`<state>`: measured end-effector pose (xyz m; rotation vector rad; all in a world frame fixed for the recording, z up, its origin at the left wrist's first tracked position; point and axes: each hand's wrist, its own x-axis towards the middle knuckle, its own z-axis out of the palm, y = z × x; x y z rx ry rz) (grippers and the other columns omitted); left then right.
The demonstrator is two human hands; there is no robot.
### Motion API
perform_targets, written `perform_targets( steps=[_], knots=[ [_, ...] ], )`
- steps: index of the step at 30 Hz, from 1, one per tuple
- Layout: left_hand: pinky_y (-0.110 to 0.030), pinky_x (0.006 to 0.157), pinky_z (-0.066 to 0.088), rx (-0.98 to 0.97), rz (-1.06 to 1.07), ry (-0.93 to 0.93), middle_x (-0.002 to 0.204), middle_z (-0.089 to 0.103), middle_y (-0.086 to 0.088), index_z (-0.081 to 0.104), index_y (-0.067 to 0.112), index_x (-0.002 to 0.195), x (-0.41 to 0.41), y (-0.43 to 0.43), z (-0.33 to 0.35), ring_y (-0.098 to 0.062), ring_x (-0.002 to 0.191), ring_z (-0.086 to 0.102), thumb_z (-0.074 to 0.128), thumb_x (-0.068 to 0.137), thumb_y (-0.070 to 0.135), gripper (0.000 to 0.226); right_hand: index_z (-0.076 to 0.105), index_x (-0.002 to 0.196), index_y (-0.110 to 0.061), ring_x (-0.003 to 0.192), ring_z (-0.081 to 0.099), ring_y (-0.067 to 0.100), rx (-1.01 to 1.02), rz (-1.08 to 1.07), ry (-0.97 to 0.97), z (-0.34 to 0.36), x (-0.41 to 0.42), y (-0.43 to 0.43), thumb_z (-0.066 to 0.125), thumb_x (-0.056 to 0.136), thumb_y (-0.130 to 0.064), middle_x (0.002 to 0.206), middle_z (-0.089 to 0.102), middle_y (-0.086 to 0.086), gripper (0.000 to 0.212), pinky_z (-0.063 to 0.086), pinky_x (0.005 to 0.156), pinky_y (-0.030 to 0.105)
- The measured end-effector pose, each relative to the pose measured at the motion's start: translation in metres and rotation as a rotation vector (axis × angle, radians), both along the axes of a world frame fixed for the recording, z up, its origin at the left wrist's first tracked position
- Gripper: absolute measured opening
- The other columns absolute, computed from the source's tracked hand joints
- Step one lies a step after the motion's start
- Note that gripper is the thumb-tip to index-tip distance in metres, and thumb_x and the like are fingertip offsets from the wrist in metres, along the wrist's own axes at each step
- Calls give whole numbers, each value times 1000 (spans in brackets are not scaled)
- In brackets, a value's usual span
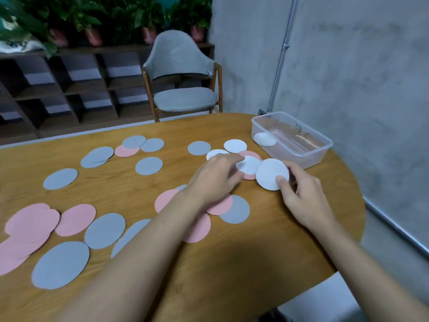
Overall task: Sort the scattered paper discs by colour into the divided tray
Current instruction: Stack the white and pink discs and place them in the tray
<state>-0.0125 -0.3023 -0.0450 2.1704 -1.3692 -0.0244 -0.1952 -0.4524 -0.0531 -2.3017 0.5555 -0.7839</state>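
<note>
As whites suit the far tray (299,159) | my right hand (304,201) pinches white disc (269,173) | left hand (213,175) pinches second disc (249,163)

Both forearms fwd, L hand (216,176) palm down, fingers bent, R hand (301,201) pinching white disc (270,173)

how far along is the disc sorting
Barely started. Done: one white disc lies in the clear tray. In hand: the right hand pinches a second white disc; the left hand touches a third white disc lying on a pink one, its grip unclear. Left: two more white discs, plus all the grey discs and pink discs on the table.
</note>
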Motion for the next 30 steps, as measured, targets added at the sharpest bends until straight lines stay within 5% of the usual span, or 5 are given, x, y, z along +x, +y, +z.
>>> perform_targets(
  steps=[6,11,18,23,30],
  knots=[
    [-42,83,53,34,-63,27,113,71,4,65,25,126,-1,-21,-2,-21,98,63,67,94,52,42,61,129,-21,83,58,5,-11,-53,5,-2,3,-2,58,101,-19,91,66,-9,28,40,72,22],
    [-45,67,51,40,-3,-161,76,62,0,66,15,88,2,-14,-6,-22,80,55,69,93,50,36,59,132,-22,85,58,4,-26,-57,30,-1,5,-2,57,102,-21,97,66,-9,30,40,72,14],
    [-40,64,49,-59,7,-286,83,68,6,66,23,92,-10,13,-6,-20,83,60,38,106,40,35,60,130,-24,88,60,9,-29,-13,20,0,6,1,58,101,-20,100,69,-8,29,46,78,25],
    [-31,73,55,-462,154,104,82,75,9,77,14,91,-19,22,-1,-12,77,68,64,95,16,13,62,125,-31,74,62,9,28,0,-1,1,15,1,58,101,-22,74,67,-3,26,43,69,20],
    [-11,74,51,-494,176,433,80,74,17,77,19,91,-28,18,-3,3,74,68,74,87,5,14,57,122,-53,74,64,9,7,123,-78,5,26,16,56,102,-11,77,66,-19,47,44,72,12]
  ],
)
